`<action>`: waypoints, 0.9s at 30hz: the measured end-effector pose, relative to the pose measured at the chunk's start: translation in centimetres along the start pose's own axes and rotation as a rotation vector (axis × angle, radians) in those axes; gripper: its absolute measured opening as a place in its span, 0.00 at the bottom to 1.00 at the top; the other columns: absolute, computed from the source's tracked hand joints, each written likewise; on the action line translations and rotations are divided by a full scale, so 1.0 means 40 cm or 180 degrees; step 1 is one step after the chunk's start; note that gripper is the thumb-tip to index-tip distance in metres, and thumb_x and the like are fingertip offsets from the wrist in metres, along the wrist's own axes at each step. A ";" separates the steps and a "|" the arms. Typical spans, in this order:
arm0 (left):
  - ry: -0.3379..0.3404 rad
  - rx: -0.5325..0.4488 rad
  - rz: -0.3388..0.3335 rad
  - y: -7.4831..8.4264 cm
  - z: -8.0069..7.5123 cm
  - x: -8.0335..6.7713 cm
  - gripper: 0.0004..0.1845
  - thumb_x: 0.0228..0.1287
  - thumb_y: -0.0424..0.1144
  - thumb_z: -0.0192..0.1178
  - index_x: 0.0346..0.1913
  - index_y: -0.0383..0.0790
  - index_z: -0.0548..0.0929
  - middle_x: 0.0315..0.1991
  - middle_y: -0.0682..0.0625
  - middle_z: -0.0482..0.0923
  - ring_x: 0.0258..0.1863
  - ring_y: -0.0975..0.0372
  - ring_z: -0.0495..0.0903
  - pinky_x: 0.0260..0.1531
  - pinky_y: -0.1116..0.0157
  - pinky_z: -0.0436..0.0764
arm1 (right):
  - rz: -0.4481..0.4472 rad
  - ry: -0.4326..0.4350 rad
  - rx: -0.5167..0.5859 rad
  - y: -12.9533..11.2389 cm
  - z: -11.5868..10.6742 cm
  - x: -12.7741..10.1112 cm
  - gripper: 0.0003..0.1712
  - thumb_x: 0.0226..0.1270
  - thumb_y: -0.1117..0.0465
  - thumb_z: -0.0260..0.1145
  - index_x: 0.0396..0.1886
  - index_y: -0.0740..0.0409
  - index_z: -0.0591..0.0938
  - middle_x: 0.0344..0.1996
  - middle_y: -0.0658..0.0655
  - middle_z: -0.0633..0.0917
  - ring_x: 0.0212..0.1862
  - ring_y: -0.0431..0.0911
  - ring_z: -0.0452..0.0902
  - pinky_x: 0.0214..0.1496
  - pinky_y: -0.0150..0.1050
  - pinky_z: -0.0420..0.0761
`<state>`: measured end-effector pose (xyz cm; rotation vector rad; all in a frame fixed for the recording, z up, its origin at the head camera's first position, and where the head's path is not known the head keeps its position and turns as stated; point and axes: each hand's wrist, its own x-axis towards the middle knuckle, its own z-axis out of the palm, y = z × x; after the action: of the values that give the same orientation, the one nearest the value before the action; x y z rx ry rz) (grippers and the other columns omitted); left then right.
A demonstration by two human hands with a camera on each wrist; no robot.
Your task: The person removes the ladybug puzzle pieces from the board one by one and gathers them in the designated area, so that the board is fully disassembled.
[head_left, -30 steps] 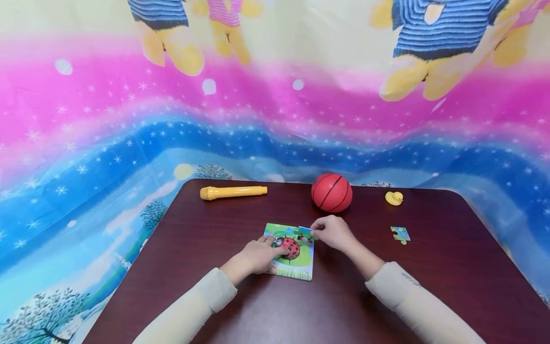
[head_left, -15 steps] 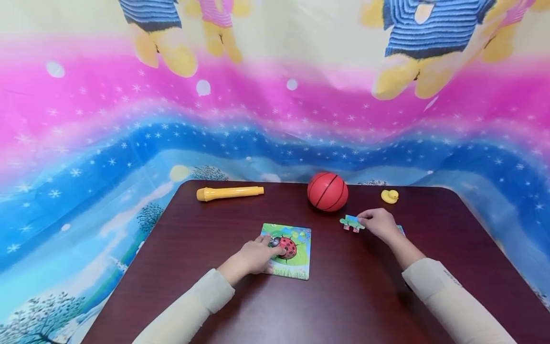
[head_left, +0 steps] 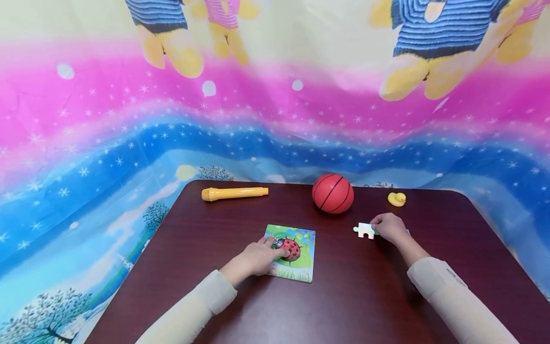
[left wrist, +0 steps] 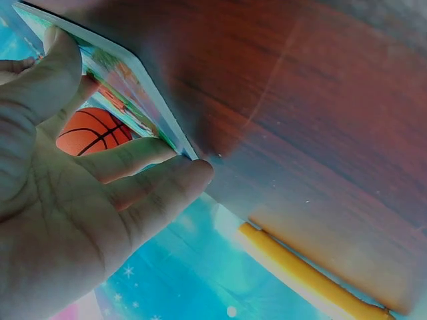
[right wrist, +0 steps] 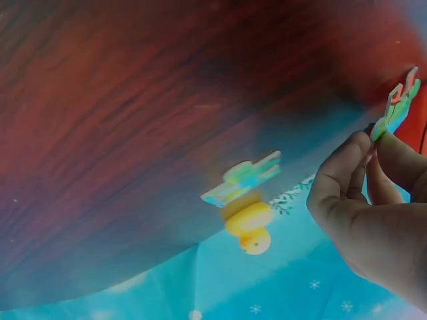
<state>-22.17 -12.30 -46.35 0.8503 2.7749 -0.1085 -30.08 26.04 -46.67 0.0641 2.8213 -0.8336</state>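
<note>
A ladybird puzzle board (head_left: 295,254) lies on the dark wooden table (head_left: 343,306). My left hand (head_left: 260,257) rests on the board's left side with straight fingers (left wrist: 153,193) spread over its edge (left wrist: 127,87). My right hand (head_left: 388,228) is to the right of the board and pinches a loose puzzle piece (head_left: 365,230) (right wrist: 397,107) between thumb and fingers, just above the table. A second loose piece (right wrist: 243,179) lies on the table beside that hand, mostly hidden behind it in the head view.
An orange ball (head_left: 333,193) sits behind the board, also seen past my left fingers (left wrist: 93,130). A yellow torch (head_left: 234,193) (left wrist: 300,277) lies at the back left. A small yellow duck (head_left: 396,198) (right wrist: 249,227) stands at the back right. A bright patterned cloth hangs behind.
My right hand lifted a piece from the board's top right corner and carried it right, towards the other loose piece, turning it pale side up. My left hand stayed on the board.
</note>
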 end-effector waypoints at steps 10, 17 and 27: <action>-0.0075 -0.0141 -0.0075 0.004 0.003 0.004 0.28 0.57 0.45 0.67 0.61 0.65 0.73 0.67 0.36 0.61 0.66 0.44 0.62 0.41 0.57 0.79 | -0.0242 0.0161 -0.0391 0.010 0.004 0.015 0.08 0.65 0.64 0.60 0.34 0.63 0.84 0.30 0.57 0.82 0.32 0.49 0.74 0.36 0.46 0.75; -0.0037 -0.0166 -0.0042 0.007 0.009 0.008 0.28 0.57 0.45 0.66 0.61 0.65 0.73 0.67 0.35 0.61 0.66 0.43 0.62 0.41 0.58 0.79 | -0.0112 0.0238 -0.0436 0.009 0.010 0.006 0.06 0.60 0.67 0.58 0.31 0.62 0.81 0.27 0.59 0.79 0.30 0.50 0.72 0.32 0.45 0.73; -0.0057 -0.0173 -0.0086 -0.001 0.006 0.012 0.28 0.58 0.48 0.65 0.62 0.67 0.72 0.69 0.36 0.60 0.67 0.44 0.61 0.49 0.54 0.77 | -0.0270 0.0738 -0.0292 0.006 0.064 0.007 0.15 0.58 0.68 0.57 0.45 0.67 0.81 0.41 0.68 0.80 0.37 0.57 0.74 0.39 0.53 0.76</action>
<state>-22.54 -12.10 -46.70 0.7949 2.7598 -0.0447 -29.89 24.86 -48.96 0.0291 3.0958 -0.7571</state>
